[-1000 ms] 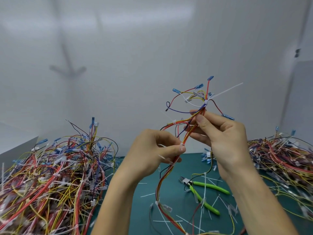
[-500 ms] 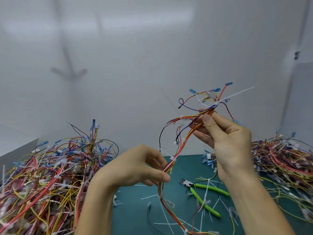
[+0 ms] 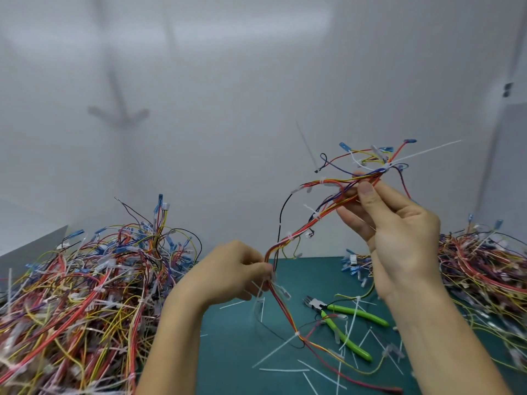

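Green cutters [image 3: 356, 312] by held wire harness [image 3: 315, 217], left wire heap [image 3: 85, 295], right wire heap [image 3: 484, 266]

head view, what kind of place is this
Probably a wire-harness assembly or rework bench: heaps of coloured wires on both sides, green-handled cutters and snipped cable-tie ends on the teal mat, left hand and right hand holding one harness.

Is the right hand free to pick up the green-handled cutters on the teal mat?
Probably not yet: the right hand pinches the multicoloured wire harness; the green-handled cutters lie just below it.
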Demonstrator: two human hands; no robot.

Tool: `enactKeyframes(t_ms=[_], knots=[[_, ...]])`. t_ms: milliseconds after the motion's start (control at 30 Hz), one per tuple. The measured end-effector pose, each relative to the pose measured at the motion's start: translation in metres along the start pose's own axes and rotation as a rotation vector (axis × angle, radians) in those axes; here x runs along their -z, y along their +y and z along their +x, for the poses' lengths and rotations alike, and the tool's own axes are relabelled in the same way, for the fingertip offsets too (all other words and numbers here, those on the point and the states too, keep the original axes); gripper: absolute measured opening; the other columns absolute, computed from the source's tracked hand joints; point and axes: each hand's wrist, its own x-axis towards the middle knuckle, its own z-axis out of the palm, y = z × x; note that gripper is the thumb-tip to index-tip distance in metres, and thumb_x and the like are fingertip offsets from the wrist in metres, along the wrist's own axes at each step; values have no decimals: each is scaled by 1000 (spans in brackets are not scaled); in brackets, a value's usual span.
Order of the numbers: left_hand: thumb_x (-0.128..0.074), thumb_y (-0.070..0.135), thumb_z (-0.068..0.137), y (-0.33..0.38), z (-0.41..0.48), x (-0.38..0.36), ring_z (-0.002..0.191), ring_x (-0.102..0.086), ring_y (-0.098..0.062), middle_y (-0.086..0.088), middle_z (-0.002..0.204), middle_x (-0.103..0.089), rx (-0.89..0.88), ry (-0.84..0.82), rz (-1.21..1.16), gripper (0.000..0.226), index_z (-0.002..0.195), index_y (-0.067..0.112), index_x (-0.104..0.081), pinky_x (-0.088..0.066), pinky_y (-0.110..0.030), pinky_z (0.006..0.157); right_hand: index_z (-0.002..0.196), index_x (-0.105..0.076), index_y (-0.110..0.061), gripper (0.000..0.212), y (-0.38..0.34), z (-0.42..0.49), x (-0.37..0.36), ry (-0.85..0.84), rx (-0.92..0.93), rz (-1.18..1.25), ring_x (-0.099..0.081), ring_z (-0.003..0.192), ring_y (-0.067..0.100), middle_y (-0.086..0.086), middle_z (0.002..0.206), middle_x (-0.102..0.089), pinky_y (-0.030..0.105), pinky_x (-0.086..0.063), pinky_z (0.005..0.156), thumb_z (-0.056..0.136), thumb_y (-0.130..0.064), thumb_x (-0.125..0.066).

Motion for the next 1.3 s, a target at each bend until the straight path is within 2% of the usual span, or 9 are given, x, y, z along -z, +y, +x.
enactKeyframes(t_ms=[133,267,400,833,933,1067,1167,1233,1300], knots=[[-51,17,101,1,2,4,78,-75,-23,-11,83,-77,-45,107,-184,28,90,3,-72,-61,-28,71,77,-80,-17,24,-2,2,1,20,-24,51,-72,71,11,-1,76,-76,23,-59,67,93,-10,-64],[-51,15,101,6,0,8,75,-75,-23,-13,80,-76,-115,261,-320,27,88,4,-73,-60,-23,67,69,-81,-21,33,-3,2,1,15,-34,90,-71,69,10,-2,73,-75,23,-59,68,94,-9,-63],[-52,15,100,11,-5,10,73,-75,-21,-12,77,-75,-192,357,-350,27,85,7,-73,-60,-21,66,79,-78,-15,23,-4,2,0,7,-39,106,-71,69,10,-1,74,-75,22,-59,67,95,-9,-62],[-50,17,101,21,-16,15,75,-76,-19,-9,79,-76,-260,393,-457,26,93,5,-72,-59,-19,64,73,-82,-22,33,-3,0,-1,-76,-60,103,-73,75,12,1,78,-76,21,-58,70,95,-10,-60],[-51,9,100,15,-15,17,83,-75,-20,-6,85,-77,-208,372,-332,23,96,8,-74,-60,-21,73,75,-81,-17,29,-1,0,1,-86,-49,72,-73,75,13,2,79,-76,21,-59,69,95,-10,-60],[-39,-8,96,10,-15,19,107,-65,-10,4,109,-73,-104,291,84,47,114,19,-71,-48,-25,98,81,-78,-18,24,2,-1,2,-153,46,-136,-73,73,15,4,77,-76,22,-59,67,95,-8,-62],[-48,9,100,21,-18,19,102,-68,-7,6,104,-74,-231,465,-127,29,109,19,-73,-51,-27,95,86,-78,-26,28,7,-5,-4,-256,89,-307,-74,72,14,4,76,-77,20,-59,65,94,-3,-63],[-52,23,99,33,-22,16,93,-71,-7,6,96,-77,-339,417,-334,23,101,20,-76,-57,-25,86,93,-78,-26,27,12,-10,-10,-332,95,-361,-75,75,17,2,77,-77,24,-61,70,93,-3,-64],[-55,32,97,42,-25,10,91,-71,-5,9,92,-77,-376,309,-350,25,95,23,-78,-57,-21,80,98,-78,-34,32,15,-15,-15,-399,133,-426,-76,79,13,-5,80,-78,24,-61,73,93,-5,-66]])
